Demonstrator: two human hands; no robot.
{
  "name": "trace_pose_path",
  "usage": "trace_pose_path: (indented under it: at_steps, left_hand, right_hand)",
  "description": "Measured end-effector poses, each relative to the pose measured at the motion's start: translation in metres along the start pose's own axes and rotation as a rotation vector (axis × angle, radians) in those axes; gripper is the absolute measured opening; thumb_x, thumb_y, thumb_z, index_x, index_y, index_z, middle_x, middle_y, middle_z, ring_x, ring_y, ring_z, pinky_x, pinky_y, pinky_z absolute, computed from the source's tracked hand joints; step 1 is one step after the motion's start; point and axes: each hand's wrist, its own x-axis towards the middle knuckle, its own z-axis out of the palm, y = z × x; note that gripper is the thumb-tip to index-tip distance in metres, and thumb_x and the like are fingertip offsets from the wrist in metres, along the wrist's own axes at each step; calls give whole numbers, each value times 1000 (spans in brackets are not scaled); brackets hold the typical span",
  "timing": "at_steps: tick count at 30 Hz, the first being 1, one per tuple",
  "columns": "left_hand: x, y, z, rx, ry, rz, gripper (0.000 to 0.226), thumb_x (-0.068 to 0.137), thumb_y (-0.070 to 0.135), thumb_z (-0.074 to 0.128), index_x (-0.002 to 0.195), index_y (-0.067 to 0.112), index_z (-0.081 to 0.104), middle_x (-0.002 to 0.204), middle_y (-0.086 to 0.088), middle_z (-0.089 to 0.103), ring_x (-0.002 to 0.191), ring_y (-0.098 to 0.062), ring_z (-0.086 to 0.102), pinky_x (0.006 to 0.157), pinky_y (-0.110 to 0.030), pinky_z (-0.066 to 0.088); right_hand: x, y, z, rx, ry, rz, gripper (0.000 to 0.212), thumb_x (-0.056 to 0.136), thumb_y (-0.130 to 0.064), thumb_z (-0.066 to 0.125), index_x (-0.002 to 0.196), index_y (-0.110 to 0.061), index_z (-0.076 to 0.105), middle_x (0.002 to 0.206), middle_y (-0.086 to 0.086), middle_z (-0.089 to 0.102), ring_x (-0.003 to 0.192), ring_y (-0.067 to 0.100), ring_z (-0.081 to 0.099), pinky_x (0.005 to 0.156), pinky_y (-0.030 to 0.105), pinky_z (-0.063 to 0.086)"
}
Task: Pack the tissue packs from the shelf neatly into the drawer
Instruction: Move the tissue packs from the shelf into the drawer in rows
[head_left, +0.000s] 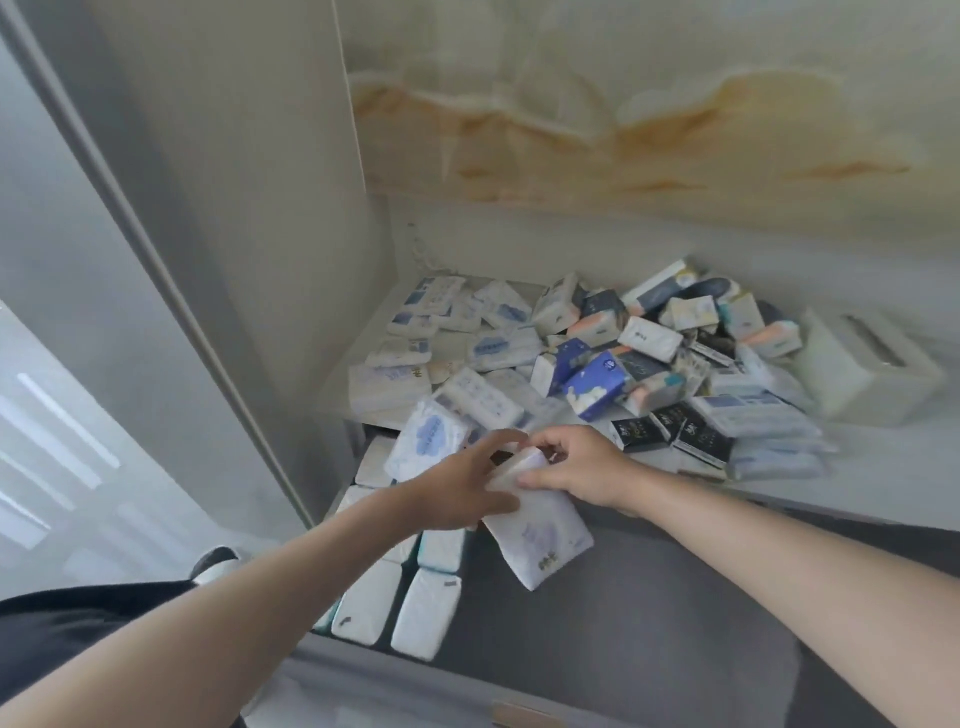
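Both hands hold one soft white tissue pack (540, 540) by its top end: the left hand (457, 491) wraps bent fingers round it, and the right hand (584, 467) pinches it. The pack hangs below the fingers over the open dark grey drawer (649, 623), beside rows of white packs (426, 613). Past the fingertips, a messy pile of tissue packs (597, 379) lies on the white shelf (883, 452).

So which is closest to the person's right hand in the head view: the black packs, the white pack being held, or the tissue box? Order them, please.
1. white pack: pinched by the right hand itself, above the drawer.
2. black packs: just beyond, on the front edge of the shelf.
3. tissue box: far right of the shelf.
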Motion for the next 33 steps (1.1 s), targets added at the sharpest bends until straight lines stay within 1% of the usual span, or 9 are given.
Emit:
trace_pose_path:
  at_steps: [4,7,9,13,16,20,26,30,33]
  left_hand:
    - [15,-1,21,-227,62,-129,49,90,7,63,134,23,50,112,-7,65,93,-23,70,73,-47,61]
    - [22,1,32,-354,23,-160,36,92,2,60,124,16,53,113,-11,65,97,-21,70,75,-42,61]
    - [29,0,46,-237,-21,-152,31,90,6,62,117,18,53,112,-9,64,99,-21,67,75,-37,60]
    - [62,-5,86,176,-110,-171,35,80,26,65,114,23,57,110,0,64,100,-19,64,89,-41,54]
    - [88,-5,118,247,-191,-219,45,83,35,68,125,25,57,120,4,62,105,-16,62,93,-36,52]
    - [117,-6,153,284,-256,-293,65,89,30,64,147,19,37,141,-2,48,122,-19,53,99,-26,45]
    - [146,-10,188,214,-293,-389,81,88,34,63,155,19,20,153,0,39,134,-19,45,108,-29,38]
    - [167,-9,211,173,-308,-377,87,86,37,64,156,21,16,156,2,33,138,-19,41,111,-32,36]
    - [178,-3,227,82,-304,-350,71,86,30,64,149,22,31,140,3,48,123,-17,52,103,-30,42]
  right_hand:
    - [-7,31,-16,-3,-62,83,34,75,-14,83,106,-23,70,103,-7,74,96,7,70,83,22,54]
    - [-16,59,-29,-79,-160,157,45,74,-13,82,116,-18,65,112,-7,72,103,7,68,93,30,55]
    - [-21,74,-36,-199,-147,152,46,73,-19,83,115,-21,65,111,-10,71,101,8,68,92,32,55]
    - [-33,107,-44,-718,-105,105,35,74,-24,70,107,-32,62,106,-10,67,97,16,63,77,32,51]
    - [-37,143,-50,-1016,-130,72,30,79,-17,64,108,-24,59,110,0,64,103,27,62,70,31,40]
    - [-42,178,-65,-1156,-93,142,27,83,-7,63,108,-14,54,109,7,63,101,32,63,67,33,37]
    - [-36,219,-72,-1367,-33,194,40,83,-1,58,120,-12,52,117,7,65,111,30,59,96,39,38]
    - [-38,236,-80,-1448,-17,258,34,81,-5,63,114,-10,57,107,12,66,102,33,61,88,42,44]
    - [-39,244,-83,-1418,19,258,39,44,-10,87,75,-16,64,69,8,62,59,28,61,52,34,47]
